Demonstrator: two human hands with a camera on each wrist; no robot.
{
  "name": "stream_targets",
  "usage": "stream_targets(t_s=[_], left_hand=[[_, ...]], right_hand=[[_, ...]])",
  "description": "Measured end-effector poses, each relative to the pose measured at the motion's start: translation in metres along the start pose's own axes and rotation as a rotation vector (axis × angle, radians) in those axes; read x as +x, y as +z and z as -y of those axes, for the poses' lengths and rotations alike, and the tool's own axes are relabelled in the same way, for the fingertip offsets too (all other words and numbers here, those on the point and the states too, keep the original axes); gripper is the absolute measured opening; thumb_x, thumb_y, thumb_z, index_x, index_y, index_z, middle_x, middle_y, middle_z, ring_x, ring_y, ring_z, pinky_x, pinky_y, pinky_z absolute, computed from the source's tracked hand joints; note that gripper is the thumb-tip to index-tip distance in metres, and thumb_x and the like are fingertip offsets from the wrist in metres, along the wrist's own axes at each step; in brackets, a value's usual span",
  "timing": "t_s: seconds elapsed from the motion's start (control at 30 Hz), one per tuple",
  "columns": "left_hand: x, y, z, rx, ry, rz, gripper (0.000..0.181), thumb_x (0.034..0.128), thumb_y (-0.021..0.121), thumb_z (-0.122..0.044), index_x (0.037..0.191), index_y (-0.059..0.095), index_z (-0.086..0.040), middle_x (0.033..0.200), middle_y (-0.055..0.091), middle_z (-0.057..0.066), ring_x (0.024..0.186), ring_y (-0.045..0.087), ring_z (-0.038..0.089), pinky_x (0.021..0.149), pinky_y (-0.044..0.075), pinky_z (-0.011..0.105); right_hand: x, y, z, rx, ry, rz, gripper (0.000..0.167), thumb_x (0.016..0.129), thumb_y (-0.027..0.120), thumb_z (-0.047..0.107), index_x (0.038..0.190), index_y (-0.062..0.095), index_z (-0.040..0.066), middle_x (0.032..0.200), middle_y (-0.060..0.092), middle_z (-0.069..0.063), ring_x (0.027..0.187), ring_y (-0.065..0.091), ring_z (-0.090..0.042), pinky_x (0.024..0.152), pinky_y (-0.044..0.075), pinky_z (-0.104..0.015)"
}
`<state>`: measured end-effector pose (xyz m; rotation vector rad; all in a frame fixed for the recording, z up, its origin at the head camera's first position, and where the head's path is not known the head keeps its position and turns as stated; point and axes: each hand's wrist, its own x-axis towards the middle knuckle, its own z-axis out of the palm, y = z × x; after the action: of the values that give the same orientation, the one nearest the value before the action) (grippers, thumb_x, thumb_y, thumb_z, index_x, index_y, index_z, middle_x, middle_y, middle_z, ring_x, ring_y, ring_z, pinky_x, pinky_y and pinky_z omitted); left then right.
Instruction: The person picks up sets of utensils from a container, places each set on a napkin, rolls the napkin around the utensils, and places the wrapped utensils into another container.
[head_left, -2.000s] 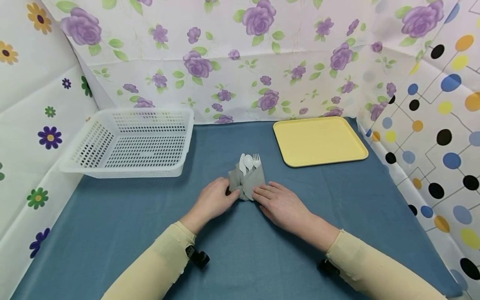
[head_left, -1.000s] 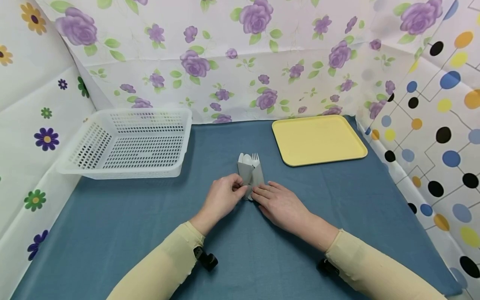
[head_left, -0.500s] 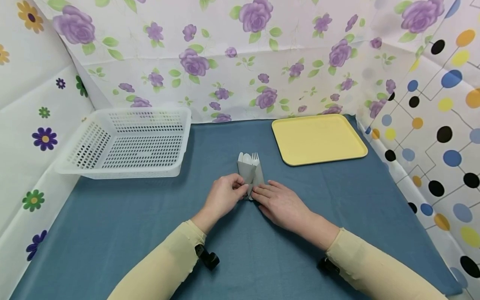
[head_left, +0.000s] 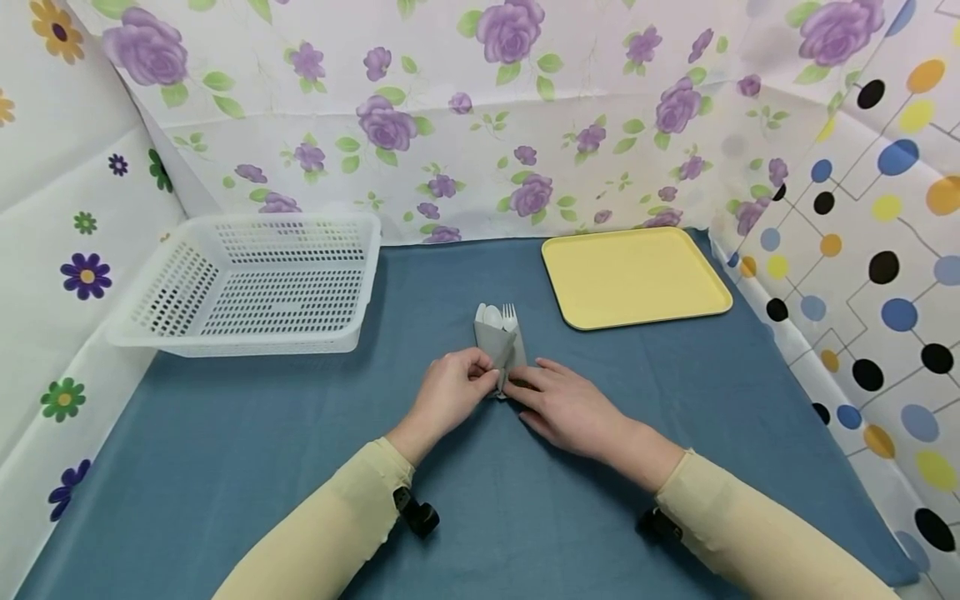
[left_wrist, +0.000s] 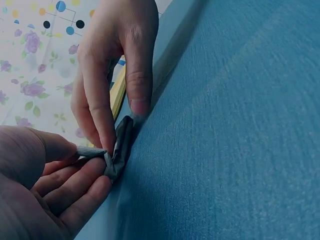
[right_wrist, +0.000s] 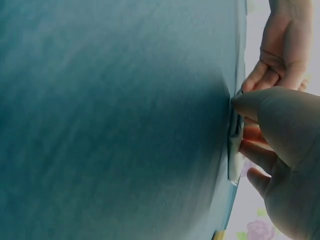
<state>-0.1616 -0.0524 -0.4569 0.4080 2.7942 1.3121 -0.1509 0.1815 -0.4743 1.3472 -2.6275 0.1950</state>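
Observation:
A grey napkin [head_left: 495,342] lies folded around white cutlery in the middle of the blue-covered table. The tops of a knife [head_left: 481,314], a spoon [head_left: 492,317] and a fork [head_left: 509,314] stick out at its far end; their lower parts are hidden inside. My left hand [head_left: 444,393] pinches a folded flap of the napkin between thumb and fingers, which shows closely in the left wrist view. My right hand [head_left: 568,410] touches the napkin's right side with extended fingertips, its thumb on the near side.
A white perforated plastic basket [head_left: 247,344] stands at the back left of the tablecloth [head_left: 300,450]. At the back right lies a yellow tray [head_left: 637,279]. Patterned cloth walls [head_left: 450,125] enclose the back and both sides.
My left hand has moved right, carrying the napkin's left flap over the cutlery, and now stays there. The right hand pressed the napkin flat; its fingers have just lifted and bent slightly.

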Motion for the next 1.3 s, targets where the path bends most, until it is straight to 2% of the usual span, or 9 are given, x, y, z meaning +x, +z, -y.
stream_targets(t_s=[0.3,0.47,0.63,0.83,0.93,1.03,1.13,1.2,1.3], left_hand=[[-0.001,0.001,0.003,-0.032,0.007,0.008,0.008,0.1063,0.077,-0.017,0.1,0.082,-0.017,0.096,0.079,-0.006,0.084,0.071,0.01,0.079,0.061,0.039],[-0.002,0.001,0.001,0.007,0.021,0.023,0.006,0.1058,0.079,-0.017,0.102,0.082,-0.014,0.098,0.08,-0.005,0.088,0.074,0.012,0.082,0.062,0.04],[-0.004,0.001,0.0,0.053,0.058,0.045,0.005,0.1052,0.079,-0.016,0.105,0.084,-0.015,0.101,0.082,-0.004,0.091,0.075,0.015,0.085,0.062,0.042],[-0.009,0.001,-0.002,0.113,0.135,0.059,0.008,0.1044,0.08,-0.014,0.11,0.085,-0.015,0.106,0.082,-0.001,0.094,0.077,0.018,0.086,0.062,0.043],[-0.012,0.001,-0.003,0.145,0.163,0.071,0.011,0.1051,0.079,-0.014,0.114,0.085,-0.015,0.108,0.082,0.0,0.095,0.077,0.019,0.085,0.062,0.044],[-0.015,0.001,-0.004,0.167,0.182,0.083,0.014,0.106,0.078,-0.015,0.118,0.085,-0.015,0.112,0.083,0.0,0.097,0.078,0.019,0.085,0.063,0.045],[-0.018,0.002,-0.005,0.193,0.203,0.086,0.018,0.1065,0.077,-0.016,0.123,0.085,-0.015,0.116,0.083,0.001,0.095,0.078,0.02,0.081,0.063,0.043],[-0.02,0.003,-0.005,0.213,0.217,0.087,0.02,0.1065,0.077,-0.017,0.126,0.084,-0.017,0.118,0.083,0.001,0.093,0.078,0.02,0.078,0.062,0.043],[-0.022,0.004,-0.004,0.249,0.245,0.091,0.024,0.1065,0.077,-0.018,0.13,0.083,-0.019,0.121,0.082,0.003,0.093,0.079,0.021,0.077,0.063,0.043]], right_hand=[[-0.007,-0.004,-0.007,0.098,0.018,0.043,0.046,0.105,0.08,0.021,0.147,0.07,0.005,0.148,0.068,-0.013,0.142,0.061,-0.029,0.126,0.04,-0.057],[-0.014,-0.005,-0.008,0.094,0.027,0.052,0.051,0.106,0.079,0.024,0.152,0.067,0.006,0.156,0.064,-0.013,0.149,0.056,-0.03,0.127,0.038,-0.057],[-0.021,-0.006,-0.008,0.097,0.022,0.036,0.054,0.105,0.08,0.024,0.154,0.065,0.006,0.159,0.061,-0.013,0.15,0.055,-0.03,0.127,0.038,-0.057],[-0.028,-0.008,-0.009,0.095,0.023,0.018,0.052,0.105,0.08,0.023,0.153,0.067,0.008,0.158,0.063,-0.011,0.148,0.057,-0.028,0.127,0.038,-0.057],[-0.028,-0.01,-0.011,0.078,0.038,-0.022,0.044,0.104,0.082,0.022,0.145,0.074,0.009,0.148,0.07,-0.009,0.141,0.063,-0.026,0.126,0.041,-0.056],[-0.027,-0.014,-0.013,0.042,0.069,-0.111,0.03,0.101,0.085,0.018,0.13,0.08,0.008,0.13,0.077,-0.007,0.126,0.07,-0.026,0.122,0.046,-0.054],[-0.025,-0.018,-0.015,0.001,0.103,-0.199,0.023,0.098,0.087,0.014,0.119,0.081,0.008,0.118,0.077,-0.007,0.114,0.071,-0.029,0.115,0.051,-0.052],[-0.023,-0.02,-0.015,-0.014,0.11,-0.225,0.026,0.097,0.088,0.012,0.121,0.079,0.008,0.12,0.075,-0.008,0.114,0.07,-0.03,0.112,0.053,-0.05],[-0.018,-0.02,-0.015,-0.021,0.084,-0.212,0.037,0.098,0.087,0.01,0.133,0.075,0.006,0.132,0.072,-0.01,0.123,0.067,-0.031,0.115,0.051,-0.05]])
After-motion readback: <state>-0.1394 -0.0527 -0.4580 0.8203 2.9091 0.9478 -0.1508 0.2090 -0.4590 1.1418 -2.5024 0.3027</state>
